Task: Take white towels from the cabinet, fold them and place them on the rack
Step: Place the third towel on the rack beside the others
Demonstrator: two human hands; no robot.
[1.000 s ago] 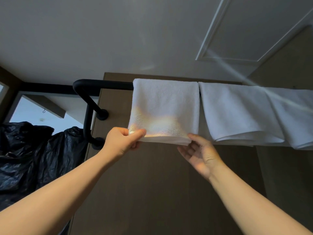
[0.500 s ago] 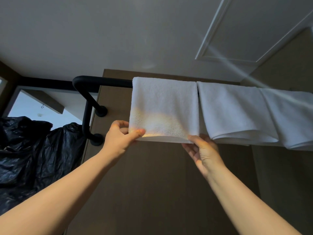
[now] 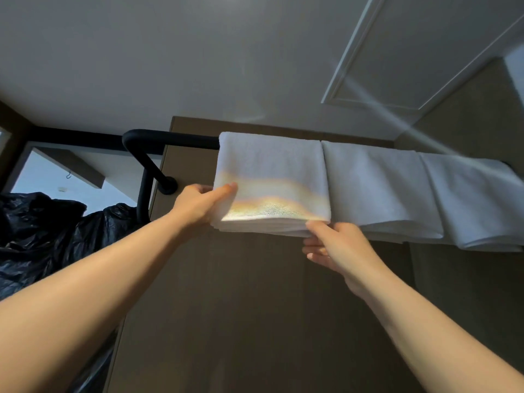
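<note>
Three folded white towels hang side by side over a black rack bar (image 3: 170,139) high on the brown wall. My left hand (image 3: 198,204) pinches the lower left edge of the leftmost towel (image 3: 272,177), thumb on its front. At that towel's lower right corner, my right hand (image 3: 337,248) pinches the fabric with the thumb in front and fingers underneath. The middle towel (image 3: 377,188) and the right towel (image 3: 476,205) hang untouched. The cabinet is not in view.
The rack's black bracket (image 3: 153,180) bends down to a round wall mount left of the towels. Black plastic bags (image 3: 42,231) bulge at the far left. A brown wall panel (image 3: 255,307) fills the space below the towels; the white ceiling is overhead.
My left hand slid up the towel's left edge. My right hand went from open under the right corner to pinching it. The towel's lower edge now hangs straighter.
</note>
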